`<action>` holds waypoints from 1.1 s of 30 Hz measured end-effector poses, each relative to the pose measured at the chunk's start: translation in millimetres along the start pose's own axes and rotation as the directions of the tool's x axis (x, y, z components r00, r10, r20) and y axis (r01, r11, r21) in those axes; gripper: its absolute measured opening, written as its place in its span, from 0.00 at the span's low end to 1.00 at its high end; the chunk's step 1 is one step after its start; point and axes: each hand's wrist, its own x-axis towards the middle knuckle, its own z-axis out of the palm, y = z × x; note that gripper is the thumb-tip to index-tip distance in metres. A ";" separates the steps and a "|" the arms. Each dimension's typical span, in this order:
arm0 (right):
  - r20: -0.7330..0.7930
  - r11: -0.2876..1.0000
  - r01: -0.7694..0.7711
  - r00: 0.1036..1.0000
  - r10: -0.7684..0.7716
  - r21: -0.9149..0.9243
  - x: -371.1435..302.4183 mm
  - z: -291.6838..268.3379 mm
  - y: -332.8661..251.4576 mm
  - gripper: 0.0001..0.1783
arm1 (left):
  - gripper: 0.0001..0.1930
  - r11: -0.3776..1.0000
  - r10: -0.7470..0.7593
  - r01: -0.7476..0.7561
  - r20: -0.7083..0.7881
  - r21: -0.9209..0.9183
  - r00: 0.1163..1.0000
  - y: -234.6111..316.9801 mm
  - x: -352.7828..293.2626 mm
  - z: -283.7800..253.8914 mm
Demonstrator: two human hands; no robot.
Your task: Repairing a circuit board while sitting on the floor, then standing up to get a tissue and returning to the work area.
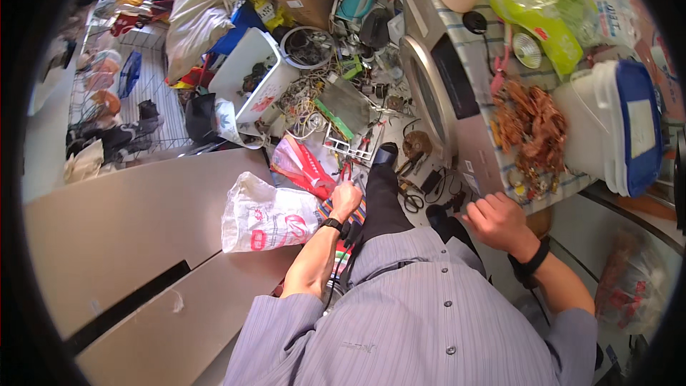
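My left hand (346, 201) is closed low in front of me, beside a white plastic bag with red print (266, 220). Just beyond its knuckles show thin red handles (346, 171); whether the fingers grip them I cannot make out. A red and clear plastic bag (307, 169) lies just past that hand. My right hand (498, 222) is curled into a fist near the cloth-covered top's front edge, its contents hidden. Black-handled scissors (412, 202) lie on the floor between my hands, near a dark adapter with a cable (431, 181).
A white bin (259, 75) leans behind tangled wires (304, 96) and a grey metal box with a green edge (344, 105). At right, a front-loading washing machine (446, 111) stands under copper wire (536, 125) and a blue-lidded white bucket (593, 125). Beige panels (143, 232) fill the left.
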 end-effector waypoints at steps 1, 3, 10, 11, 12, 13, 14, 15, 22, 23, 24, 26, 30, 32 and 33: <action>0.018 1.000 -0.014 1.000 0.014 0.002 2.5 0.2 -1.0 0.12 | 0.17 1.000 -0.005 0.005 -0.006 -0.027 1.000 -8.8 12.7 -2.6; 0.129 0.999 -0.027 0.991 0.030 -0.027 5.4 1.1 0.0 0.10 | 0.17 0.997 -0.032 0.034 0.030 -0.067 0.999 -19.5 32.0 -13.5; 0.233 0.992 -0.111 0.965 0.122 -0.059 29.8 1.7 -1.7 0.06 | 0.19 1.000 -0.015 0.012 0.160 0.014 0.987 -74.8 96.0 -49.9; 0.251 0.988 -0.140 0.956 0.152 -0.065 31.7 1.3 -3.8 0.06 | 0.22 1.000 -0.028 0.028 0.194 0.002 0.981 -77.1 100.4 -56.8; 0.259 0.986 -0.152 0.952 0.164 -0.067 34.8 2.4 -4.7 0.06 | 0.22 1.000 -0.022 0.021 0.207 0.004 0.978 -80.6 105.6 -62.1; 0.270 0.982 -0.173 0.945 0.185 -0.071 36.7 3.0 -5.9 0.06 | 0.22 0.999 -0.051 0.051 0.204 0.006 0.978 -83.1 109.3 -66.4; 0.281 0.978 -0.194 0.937 0.207 -0.076 37.3 3.3 -7.1 0.06 | 0.23 0.997 -0.079 0.079 0.202 0.008 0.976 -84.3 112.5 -70.2; 0.284 0.975 -0.205 0.933 0.220 -0.081 37.4 3.6 -7.4 0.06 | 0.24 0.997 -0.079 0.076 0.192 0.024 0.978 -86.8 116.0 -73.1; 0.234 0.970 -0.214 0.943 0.235 -0.111 21.9 6.6 -7.2 0.12 | 0.25 0.994 -0.079 0.060 0.212 0.093 0.974 -119.4 110.1 -69.7; 0.216 0.974 -0.199 0.952 0.218 -0.104 19.2 6.2 -7.2 0.12 | 0.25 0.992 -0.078 0.053 0.212 0.119 0.974 -121.3 103.4 -65.5; 0.196 0.978 -0.183 0.960 0.199 -0.097 16.6 7.2 -6.6 0.13 | 0.26 0.989 -0.076 0.046 0.210 0.144 0.975 -120.9 97.6 -61.7; 0.164 0.977 -0.192 0.965 0.206 -0.098 9.4 10.9 -6.3 0.13 | 0.27 0.987 -0.052 0.019 0.203 0.160 0.978 -119.6 83.1 -58.3; 0.053 0.978 -0.191 0.979 0.196 -0.081 -5.8 18.0 -4.8 0.13 | 0.28 0.988 -0.049 0.019 0.197 0.151 0.979 -102.5 40.9 -53.2; 0.017 0.977 -0.198 0.980 0.200 -0.083 -13.7 22.8 -5.7 0.12 | 0.28 0.989 -0.045 0.019 0.180 0.144 0.983 -93.5 15.2 -52.7; -0.017 0.980 -0.180 0.984 0.179 -0.083 -15.7 24.6 -3.6 0.11 | 0.28 0.990 -0.027 0.003 0.168 0.143 0.985 -89.1 5.6 -54.5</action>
